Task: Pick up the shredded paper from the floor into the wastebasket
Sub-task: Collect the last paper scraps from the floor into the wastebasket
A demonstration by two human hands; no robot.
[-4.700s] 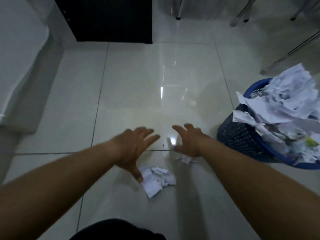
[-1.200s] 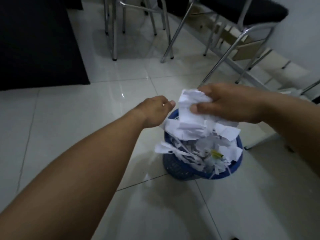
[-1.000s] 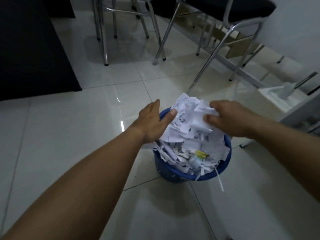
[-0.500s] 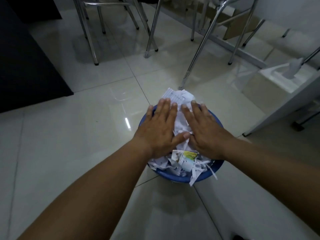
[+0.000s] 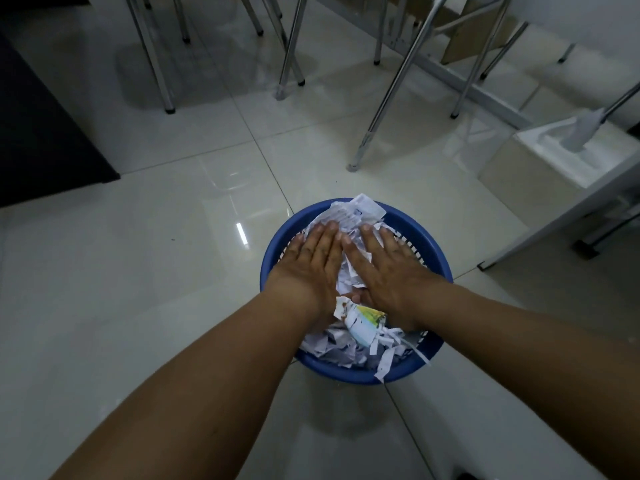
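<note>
A round blue wastebasket [image 5: 437,261] stands on the tiled floor, filled with white shredded paper [image 5: 349,351]. My left hand [image 5: 311,265] and my right hand [image 5: 388,268] lie flat, palms down, side by side on the paper inside the basket, fingers together and pointing away from me. Neither hand grips anything. A few strips hang over the near rim. A larger crumpled sheet [image 5: 360,211] sticks up at the far side. No loose paper shows on the floor around the basket.
Chrome chair legs [image 5: 388,109] stand on the floor behind the basket. A dark cabinet [image 5: 41,140] is at the left. A white box [image 5: 540,157] and a grey table frame [image 5: 568,216] sit at the right.
My hands carried a bundle of paper from the floor to the basket, dropped it in, and now press flat on it. The pile sits lower in the basket than before.
</note>
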